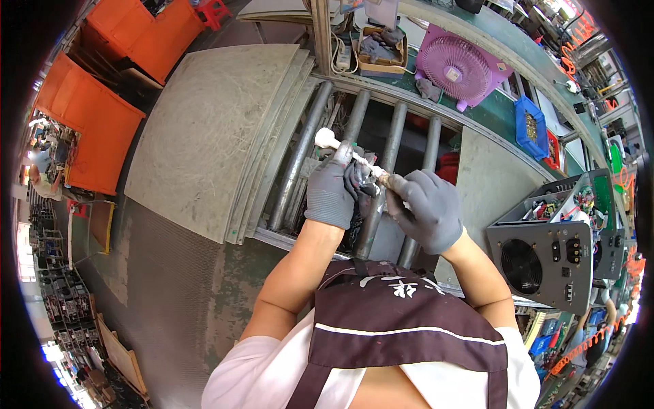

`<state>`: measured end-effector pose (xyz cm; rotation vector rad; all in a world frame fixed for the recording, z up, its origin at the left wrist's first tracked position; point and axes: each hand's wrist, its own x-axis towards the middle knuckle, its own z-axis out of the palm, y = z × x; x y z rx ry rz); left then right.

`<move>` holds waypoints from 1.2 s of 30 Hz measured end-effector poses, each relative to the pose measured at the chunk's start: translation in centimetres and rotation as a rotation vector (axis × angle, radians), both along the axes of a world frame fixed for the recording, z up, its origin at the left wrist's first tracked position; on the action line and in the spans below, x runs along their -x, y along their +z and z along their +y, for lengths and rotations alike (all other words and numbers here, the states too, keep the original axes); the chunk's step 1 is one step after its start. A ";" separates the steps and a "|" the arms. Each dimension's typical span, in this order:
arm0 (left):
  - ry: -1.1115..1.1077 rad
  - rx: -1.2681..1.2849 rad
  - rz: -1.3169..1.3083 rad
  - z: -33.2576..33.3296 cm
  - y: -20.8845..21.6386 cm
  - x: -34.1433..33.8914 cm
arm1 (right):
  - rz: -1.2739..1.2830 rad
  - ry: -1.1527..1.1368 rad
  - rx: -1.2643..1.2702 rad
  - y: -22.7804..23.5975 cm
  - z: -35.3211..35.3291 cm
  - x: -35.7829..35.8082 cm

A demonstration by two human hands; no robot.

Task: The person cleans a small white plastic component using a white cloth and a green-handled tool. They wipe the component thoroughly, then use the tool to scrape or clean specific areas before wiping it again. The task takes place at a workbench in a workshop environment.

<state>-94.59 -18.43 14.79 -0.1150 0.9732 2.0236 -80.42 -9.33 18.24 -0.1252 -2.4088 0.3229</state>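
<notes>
My left hand (332, 189), in a grey work glove, is closed around a slim white stick-like piece (325, 138) with a rounded, wider far-left end. White smears cover its middle, and its exact kind is not clear. My right hand (430, 210), gloved in the same grey, has its fingers closed at the piece's brownish near-right end (383, 178). Both hands are held above the metal rollers (390, 140) of a conveyor. Dark clutter under the left hand is partly hidden by the fingers.
Large flat grey boards (204, 129) lie stacked at the left. At the right stands a grey metal box (541, 262) with a fan and exposed wiring. Beyond the rollers are a purple fan (455, 68), an open carton (381, 58) and a blue bin (530, 129).
</notes>
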 end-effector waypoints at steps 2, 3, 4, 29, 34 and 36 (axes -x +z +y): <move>-0.018 0.037 0.076 -0.1 0.4 -0.1 | -0.041 0.001 0.243 -0.2 0.2 -0.1; -0.034 0.055 0.126 -0.2 0.4 -0.1 | -0.051 0.001 0.414 -0.1 0.3 -0.2; -0.050 0.073 0.176 -0.3 0.3 0.0 | -0.061 0.001 0.585 0.0 0.4 -0.2; -0.029 -0.182 -0.047 0.5 -2.0 2.5 | 0.231 0.052 2.043 -2.8 -0.4 -0.1; 0.040 -0.163 -0.068 0.8 -2.2 2.0 | 0.298 0.122 2.229 -3.6 -1.4 0.3; 0.038 -0.154 -0.060 0.8 -2.1 1.9 | 0.289 0.118 2.256 -3.7 -1.6 0.4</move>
